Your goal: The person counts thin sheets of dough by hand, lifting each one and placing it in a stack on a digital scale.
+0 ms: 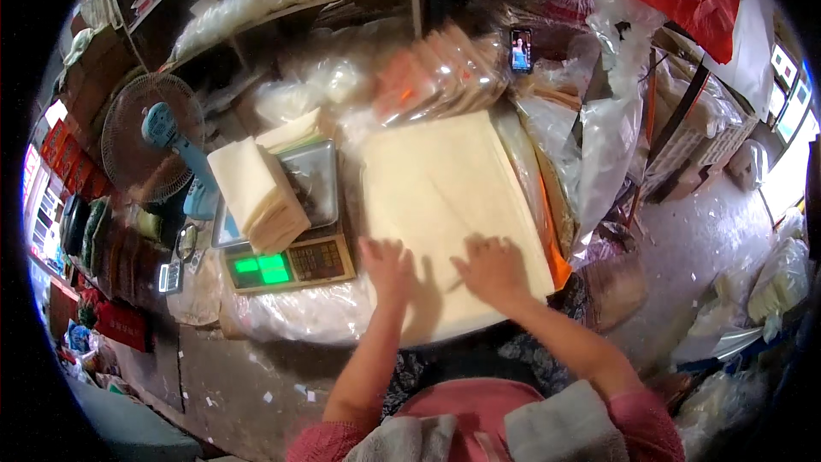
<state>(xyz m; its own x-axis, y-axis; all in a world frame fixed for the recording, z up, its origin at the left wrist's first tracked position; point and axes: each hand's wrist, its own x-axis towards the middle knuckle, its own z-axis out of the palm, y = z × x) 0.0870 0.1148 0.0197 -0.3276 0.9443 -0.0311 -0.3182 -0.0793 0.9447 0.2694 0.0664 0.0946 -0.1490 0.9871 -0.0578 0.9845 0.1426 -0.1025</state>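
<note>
A large stack of cream paper sheets (442, 186) lies before me on a plastic-covered table. My left hand (387, 266) is at its left edge, fingers apart, with nothing in it. On the sheets' lower right part, my right hand (494, 269) is spread with bent fingers and holds nothing. To the left is a digital scale (324, 256) with a lit green display and a metal pan (317, 173). A thick folded bundle of cream paper (253, 189) rests tilted across the pan, and more folded paper (292, 131) is behind it.
Beyond the sheets are plastic-wrapped packs (442, 70) and a phone (521, 51) with a lit screen. A blue fan (163, 131) stands at the left, near a calculator (169, 277). Clear plastic (612, 122) hangs at the right. Plastic wrap (301, 314) covers the table's front edge.
</note>
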